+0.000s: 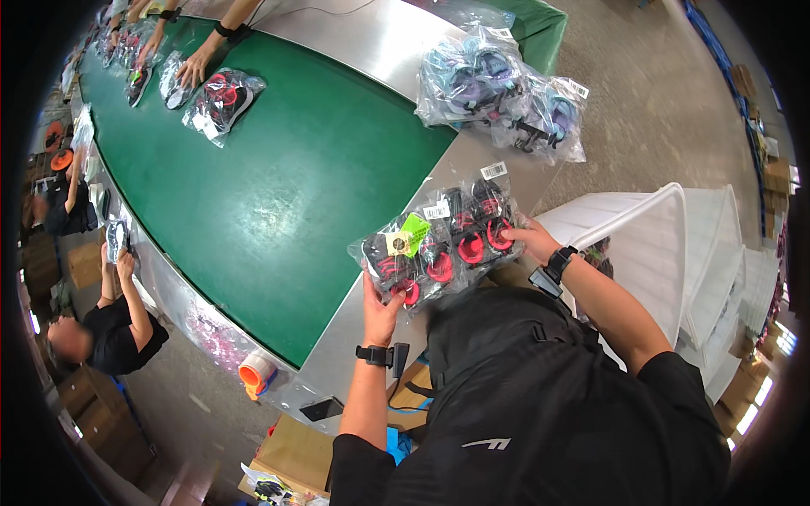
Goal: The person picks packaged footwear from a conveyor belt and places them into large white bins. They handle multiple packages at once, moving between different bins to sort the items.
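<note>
Barcode labels (494, 171) mark bagged shoes (470, 248) held in both hands (537, 242).

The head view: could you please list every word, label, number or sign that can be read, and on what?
None is legible enough to quote.
White barcode labels on bagged black-and-red shoes: too small.
Green tag, pale yellow tag there: too blurred.
Barcode stickers on bagged blue-purple shoes: too small.
White logo on black shirt: no readable word.

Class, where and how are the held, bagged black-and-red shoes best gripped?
Likely at both ends of the bagged shoes, left hand from the left, right hand from the right: the row is wide and could sag if held from one end.
</note>
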The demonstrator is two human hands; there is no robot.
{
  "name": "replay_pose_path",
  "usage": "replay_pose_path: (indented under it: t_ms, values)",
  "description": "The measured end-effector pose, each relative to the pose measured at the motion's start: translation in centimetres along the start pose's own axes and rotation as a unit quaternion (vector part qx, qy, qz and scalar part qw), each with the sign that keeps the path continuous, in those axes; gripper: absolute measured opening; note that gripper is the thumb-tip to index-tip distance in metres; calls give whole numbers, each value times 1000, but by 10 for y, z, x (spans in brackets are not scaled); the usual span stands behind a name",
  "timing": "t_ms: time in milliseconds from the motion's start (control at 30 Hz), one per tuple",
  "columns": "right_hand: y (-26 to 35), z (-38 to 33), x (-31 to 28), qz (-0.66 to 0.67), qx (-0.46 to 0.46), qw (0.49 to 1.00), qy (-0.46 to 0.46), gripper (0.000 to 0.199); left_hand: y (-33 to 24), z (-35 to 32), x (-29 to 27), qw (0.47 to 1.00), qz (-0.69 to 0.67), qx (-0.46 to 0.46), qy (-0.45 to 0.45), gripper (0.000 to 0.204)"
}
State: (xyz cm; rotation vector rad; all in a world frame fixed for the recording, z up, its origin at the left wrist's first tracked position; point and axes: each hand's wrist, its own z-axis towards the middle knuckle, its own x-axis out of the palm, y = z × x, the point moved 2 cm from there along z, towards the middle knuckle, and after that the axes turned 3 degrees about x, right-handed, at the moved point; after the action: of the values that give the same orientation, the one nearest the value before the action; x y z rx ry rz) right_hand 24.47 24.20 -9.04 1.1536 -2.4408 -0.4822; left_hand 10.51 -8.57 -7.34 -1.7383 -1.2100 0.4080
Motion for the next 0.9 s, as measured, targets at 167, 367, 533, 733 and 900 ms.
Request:
replay_pose_path:
  t_ms: [167, 367, 533, 733, 900]
  values:
    - [0, 0, -7, -14, -6, 1000, 20, 69, 13, -5, -2, 1000, -7, 17, 24, 93]
    - [2, -8, -6, -27, -22, 999, 15, 77, 12, -7, -7, 999, -13, -31, 16, 97]
    - [6, -14, 2, -20, -46, 998, 26, 77, 10, -6, -7, 999, -8, -22, 23, 95]
    - [17, -17, 12, -34, -40, 997, 52, 57, 14, -4, -5, 997, -40, -64, 22, 91]
    - [22, -13, 21, -74, -10, 997, 31, 59, 17, -1, -9, 993, -75, -88, 5, 87]
